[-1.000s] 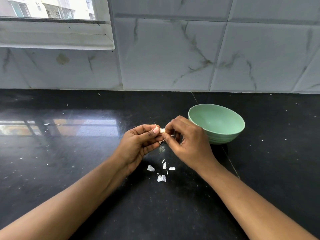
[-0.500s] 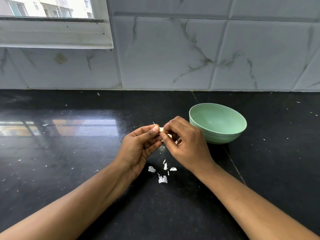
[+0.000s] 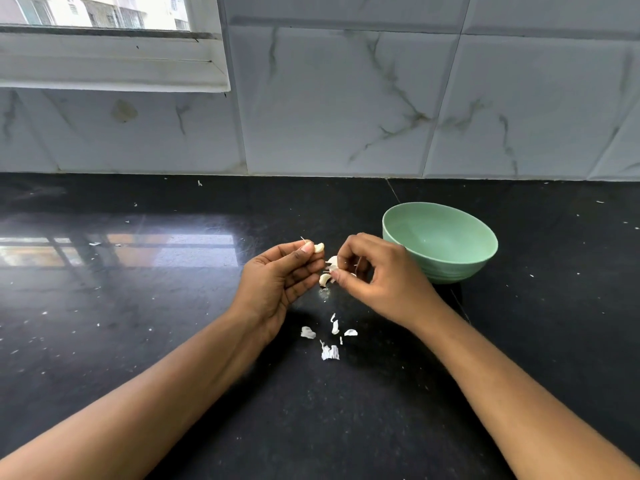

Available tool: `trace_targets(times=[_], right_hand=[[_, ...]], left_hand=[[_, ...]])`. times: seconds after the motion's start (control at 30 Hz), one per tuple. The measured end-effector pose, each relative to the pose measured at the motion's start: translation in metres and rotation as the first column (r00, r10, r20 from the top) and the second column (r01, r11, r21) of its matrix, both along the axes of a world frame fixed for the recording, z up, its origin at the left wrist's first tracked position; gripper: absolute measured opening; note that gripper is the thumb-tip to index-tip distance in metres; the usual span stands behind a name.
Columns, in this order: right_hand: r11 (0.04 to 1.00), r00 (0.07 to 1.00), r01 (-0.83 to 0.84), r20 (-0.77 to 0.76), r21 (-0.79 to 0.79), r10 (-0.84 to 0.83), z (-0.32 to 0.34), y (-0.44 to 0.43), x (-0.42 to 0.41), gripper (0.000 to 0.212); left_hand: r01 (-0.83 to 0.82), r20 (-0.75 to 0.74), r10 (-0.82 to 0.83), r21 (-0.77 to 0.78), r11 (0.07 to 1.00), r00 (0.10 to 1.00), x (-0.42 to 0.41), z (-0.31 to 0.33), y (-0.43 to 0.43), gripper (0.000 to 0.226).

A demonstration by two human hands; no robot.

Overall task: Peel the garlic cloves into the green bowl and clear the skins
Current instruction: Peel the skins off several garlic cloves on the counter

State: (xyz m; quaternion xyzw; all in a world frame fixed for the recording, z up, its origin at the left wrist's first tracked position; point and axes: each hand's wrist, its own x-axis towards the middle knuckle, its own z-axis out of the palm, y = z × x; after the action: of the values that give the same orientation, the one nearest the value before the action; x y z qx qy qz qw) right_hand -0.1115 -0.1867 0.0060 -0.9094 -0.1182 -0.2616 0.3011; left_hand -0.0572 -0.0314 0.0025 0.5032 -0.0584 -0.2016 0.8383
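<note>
My left hand (image 3: 277, 278) pinches a small pale garlic clove (image 3: 319, 247) between thumb and forefinger, above the black counter. Just to its right, my right hand (image 3: 377, 278) pinches torn white skin pieces (image 3: 328, 271) in its curled fingertips; a curled piece hangs at the thumb. The green bowl (image 3: 440, 240) stands upright right behind my right hand, and no clove shows in the part of its inside that I see. Several white skin scraps (image 3: 330, 337) lie on the counter below my hands.
The black polished counter (image 3: 138, 306) carries tiny white flecks. A marble-tiled wall (image 3: 346, 98) rises behind it, with a window sill (image 3: 104, 60) at the upper left.
My hands were joined on the clove; now they have pulled apart. The left keeps the clove, the right has come away with skin.
</note>
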Motion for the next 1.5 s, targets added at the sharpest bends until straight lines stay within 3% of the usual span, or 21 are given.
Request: trace_targets(times=[0.1,0.3,0.53,0.7,0.8,0.93,1.07,1.2,1.3,1.5], right_hand=[[0.989,0.977,-0.09,-0.206,-0.12,0.063,0.006,-0.013,-0.003,0.019],[0.963,0.894,-0.2,-0.437,-0.181,0.104,0.015,-0.018,-0.008,0.012],[0.973,0.893,-0.199,-0.431,-0.116,0.131,0.024,-0.016,-0.013,0.018],[0.956,0.872,-0.232,-0.473,-0.179,0.123,0.025,-0.014,-0.018,0.027],[0.975,0.924,-0.192,-0.355,-0.109,0.142,0.023,-0.012,-0.016,0.025],[0.963,0.857,-0.141,-0.459,0.228,0.234,0.022,-0.01,-0.015,0.021],[0.907,0.806,-0.119,-0.494,0.404,0.326,0.017,-0.008,-0.013,0.015],[0.851,0.862,-0.092,-0.387,0.517,0.328,0.018,-0.005,-0.013,0.024],[0.837,0.922,-0.053,-0.295,0.545,0.25,0.02,-0.002,-0.013,0.032],[0.901,0.808,-0.136,-0.48,0.412,0.342,0.028,-0.011,-0.018,0.033]], left_hand=[[-0.006,0.041,0.003,0.064,0.998,0.999,0.001,-0.001,0.0,0.005],[-0.03,0.181,0.002,0.15,0.988,0.983,0.002,0.0,0.002,0.007],[-0.019,0.237,-0.031,0.204,0.979,0.971,0.002,0.0,0.002,0.009],[-0.008,0.248,-0.049,0.224,0.975,0.968,0.003,-0.003,0.002,0.009],[0.002,0.25,-0.06,0.225,0.974,0.966,0.004,-0.003,0.002,0.009],[0.003,0.26,-0.066,0.234,0.972,0.963,0.004,-0.003,0.001,0.01],[0.006,0.258,-0.067,0.231,0.973,0.964,0.004,-0.004,0.002,0.009],[0.013,0.253,-0.075,0.238,0.971,0.964,0.004,-0.004,0.001,0.009],[0.014,0.253,-0.078,0.246,0.969,0.964,0.004,-0.004,0.001,0.008],[0.026,0.261,-0.094,0.256,0.966,0.961,0.003,-0.002,0.002,0.006]])
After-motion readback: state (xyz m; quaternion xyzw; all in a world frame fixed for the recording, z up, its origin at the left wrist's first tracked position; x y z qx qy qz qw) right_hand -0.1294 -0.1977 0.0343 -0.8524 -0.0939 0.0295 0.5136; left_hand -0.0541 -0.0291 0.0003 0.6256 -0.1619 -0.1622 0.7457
